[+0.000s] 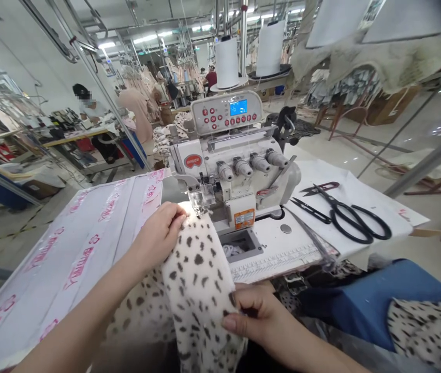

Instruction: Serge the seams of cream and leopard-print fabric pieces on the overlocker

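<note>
A white fabric piece with dark spots (pixel 199 259) runs from the needle area of an overlock sewing machine (pixel 239 160) down over the table's front edge. Close to the lit presser foot, my left hand (pixel 162 233) pinches the cloth's upper left edge between thumb and fingers. Lower down, my right hand (pixel 257 313) grips the right edge of the same cloth, thumb on top. The far end of the fabric lies at the presser foot; its lower end drops out of view.
Black scissors (pixel 354 220) and thread snips (pixel 311 210) lie right of the machine. Printed plastic film covers the table (pixel 88 243) at left. Spotted cloth (pixel 430 331) rests on blue material (pixel 402 290) at lower right. Thread cones (pixel 226 62) stand behind. A person (pixel 92 109) sits farther back.
</note>
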A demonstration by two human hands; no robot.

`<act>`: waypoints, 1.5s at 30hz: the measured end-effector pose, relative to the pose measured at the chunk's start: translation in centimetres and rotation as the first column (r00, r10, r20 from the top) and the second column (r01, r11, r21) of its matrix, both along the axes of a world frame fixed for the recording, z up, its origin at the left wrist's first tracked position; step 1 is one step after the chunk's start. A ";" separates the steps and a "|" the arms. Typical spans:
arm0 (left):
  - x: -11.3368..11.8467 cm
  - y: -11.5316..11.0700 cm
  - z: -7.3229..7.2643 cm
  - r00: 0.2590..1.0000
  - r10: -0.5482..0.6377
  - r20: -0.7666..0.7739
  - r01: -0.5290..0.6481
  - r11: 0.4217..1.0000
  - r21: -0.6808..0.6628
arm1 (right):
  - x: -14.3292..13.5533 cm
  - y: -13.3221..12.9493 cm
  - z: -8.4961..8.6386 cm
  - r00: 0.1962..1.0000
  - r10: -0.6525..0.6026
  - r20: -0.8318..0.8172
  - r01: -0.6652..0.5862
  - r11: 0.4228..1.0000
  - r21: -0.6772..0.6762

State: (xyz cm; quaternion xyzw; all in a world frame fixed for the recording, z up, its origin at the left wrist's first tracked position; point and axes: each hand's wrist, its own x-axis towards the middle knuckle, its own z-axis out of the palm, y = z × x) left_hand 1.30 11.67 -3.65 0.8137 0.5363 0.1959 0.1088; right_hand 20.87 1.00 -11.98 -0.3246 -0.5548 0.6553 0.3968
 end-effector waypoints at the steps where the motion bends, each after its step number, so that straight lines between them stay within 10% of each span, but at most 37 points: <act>1: 0.0 0.4 0.0 1.000 0.000 -0.005 0.000 1.000 -0.005 | -0.1 0.1 -0.1 1.000 0.005 -0.006 -0.006 1.000 -0.009; 16: -1.5 7.0 -1.1 0.992 -0.095 -0.082 0.108 0.979 0.175 | -1.6 3.0 0.0 0.995 -0.002 -0.096 -0.011 0.991 -0.132; 25: -2.1 11.1 -0.1 0.997 -0.079 -0.003 0.070 0.861 0.503 | -3.6 6.0 0.2 0.934 -0.119 -0.337 0.009 0.951 -0.310; 27: -2.6 10.1 -0.5 0.992 0.029 0.122 -0.088 0.858 0.507 | -3.8 5.6 0.1 0.920 -0.200 -0.337 0.110 0.957 -0.268; 30: -4.3 5.5 -2.8 0.941 0.225 0.252 -0.269 0.951 0.153 | -3.7 3.3 -1.1 0.901 -0.267 -0.343 0.204 0.956 -0.209; 34: -8.6 -1.4 -5.0 0.982 0.144 0.119 -0.097 0.937 -0.336 | -3.6 -0.8 -3.2 0.975 -0.086 -0.205 0.062 0.991 -0.120; 37: -11.7 -2.2 -2.7 0.989 0.147 -0.003 -0.130 0.867 -0.482 | -4.8 -2.6 -4.1 0.999 0.037 -0.036 -0.039 0.996 -0.077; 39: -12.9 -1.5 -0.1 0.923 0.372 -0.096 -0.381 0.918 -0.106 | -5.9 -3.3 -4.3 1.000 0.024 0.017 -0.023 0.998 -0.059; 42: -11.9 -3.2 1.9 0.893 0.443 0.084 -0.438 0.809 0.391 | -7.2 -4.3 -4.7 0.998 -0.069 0.008 0.069 0.997 -0.040; 45: -8.2 -10.3 -1.1 0.945 0.308 0.110 -0.316 0.778 0.542 | -7.4 -5.7 -5.3 0.991 -0.134 -0.025 0.131 0.986 -0.102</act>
